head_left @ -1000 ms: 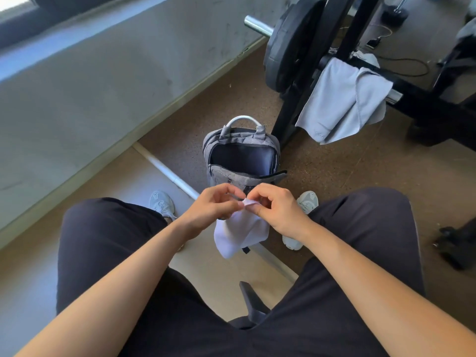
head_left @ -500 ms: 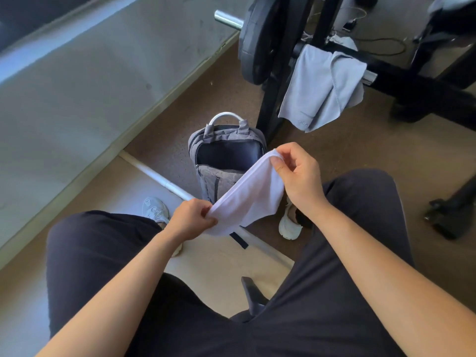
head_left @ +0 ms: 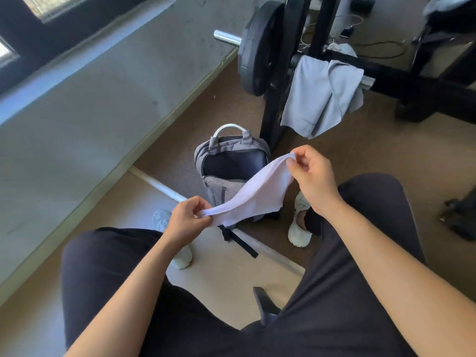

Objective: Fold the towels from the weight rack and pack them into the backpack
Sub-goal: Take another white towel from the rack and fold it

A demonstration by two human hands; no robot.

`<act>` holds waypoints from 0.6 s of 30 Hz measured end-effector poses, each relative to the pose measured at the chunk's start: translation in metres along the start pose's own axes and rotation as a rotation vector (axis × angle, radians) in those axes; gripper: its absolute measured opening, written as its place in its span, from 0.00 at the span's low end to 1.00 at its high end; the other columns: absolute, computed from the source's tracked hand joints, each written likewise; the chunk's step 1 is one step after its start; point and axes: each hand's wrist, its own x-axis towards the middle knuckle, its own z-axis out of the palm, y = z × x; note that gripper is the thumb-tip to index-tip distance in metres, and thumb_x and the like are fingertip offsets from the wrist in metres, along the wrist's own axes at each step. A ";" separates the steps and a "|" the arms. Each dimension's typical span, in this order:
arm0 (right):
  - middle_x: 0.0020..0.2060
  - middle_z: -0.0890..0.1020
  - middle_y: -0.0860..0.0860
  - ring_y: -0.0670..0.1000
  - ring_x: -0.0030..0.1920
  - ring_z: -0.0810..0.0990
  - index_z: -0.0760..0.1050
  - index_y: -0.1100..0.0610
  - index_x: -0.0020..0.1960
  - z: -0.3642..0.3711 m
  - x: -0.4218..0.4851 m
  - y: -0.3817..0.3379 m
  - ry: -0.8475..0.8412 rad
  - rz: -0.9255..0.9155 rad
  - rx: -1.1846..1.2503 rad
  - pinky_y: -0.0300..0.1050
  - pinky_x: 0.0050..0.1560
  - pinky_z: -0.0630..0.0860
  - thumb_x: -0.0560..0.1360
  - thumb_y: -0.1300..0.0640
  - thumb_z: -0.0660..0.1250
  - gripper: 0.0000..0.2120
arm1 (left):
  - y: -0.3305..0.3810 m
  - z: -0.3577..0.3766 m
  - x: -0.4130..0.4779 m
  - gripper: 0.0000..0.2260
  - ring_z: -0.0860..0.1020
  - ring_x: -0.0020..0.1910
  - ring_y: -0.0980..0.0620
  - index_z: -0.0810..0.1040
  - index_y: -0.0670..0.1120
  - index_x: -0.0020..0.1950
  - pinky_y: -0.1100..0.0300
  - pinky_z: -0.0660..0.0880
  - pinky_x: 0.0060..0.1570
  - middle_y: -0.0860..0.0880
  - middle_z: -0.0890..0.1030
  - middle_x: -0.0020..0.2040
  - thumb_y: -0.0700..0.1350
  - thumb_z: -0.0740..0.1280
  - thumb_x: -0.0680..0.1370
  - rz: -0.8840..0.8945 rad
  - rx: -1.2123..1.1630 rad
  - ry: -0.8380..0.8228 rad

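White towel (head_left: 253, 194): left hand (head_left: 186, 219) and right hand (head_left: 313, 173) are each pinching one end. Open grey backpack (head_left: 226, 163) is standing below it.

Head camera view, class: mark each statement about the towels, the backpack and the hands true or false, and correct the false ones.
1. The left hand and the right hand each pinch one end of the white towel. True.
2. The backpack is zipped shut. False: its main compartment is open at the top.
3. A grey towel hangs over a bar of the weight rack. True.
4. The white towel lies inside the backpack. False: it is held stretched in the air in front of the backpack.
5. The backpack hangs from the weight rack. False: it stands on the floor beside the rack's upright.
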 end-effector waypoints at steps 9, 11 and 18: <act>0.45 0.83 0.54 0.52 0.48 0.82 0.76 0.54 0.52 -0.005 0.004 0.004 0.133 0.035 -0.056 0.54 0.51 0.81 0.80 0.58 0.67 0.01 | -0.004 -0.003 0.002 0.12 0.75 0.36 0.50 0.79 0.45 0.43 0.55 0.69 0.35 0.47 0.79 0.36 0.49 0.70 0.62 0.007 0.114 0.005; 0.45 0.83 0.55 0.53 0.47 0.82 0.76 0.55 0.51 -0.004 0.004 0.004 0.137 0.022 -0.070 0.53 0.50 0.80 0.80 0.59 0.67 0.00 | -0.006 -0.001 0.002 0.14 0.76 0.37 0.48 0.78 0.44 0.43 0.52 0.71 0.37 0.47 0.79 0.36 0.53 0.69 0.66 0.050 0.195 -0.051; 0.43 0.82 0.53 0.51 0.46 0.81 0.76 0.54 0.50 -0.007 0.009 0.011 0.187 0.074 -0.097 0.48 0.48 0.78 0.80 0.58 0.67 0.00 | -0.017 0.001 0.002 0.13 0.68 0.30 0.53 0.79 0.45 0.44 0.55 0.66 0.34 0.54 0.69 0.29 0.51 0.63 0.82 0.161 0.260 -0.122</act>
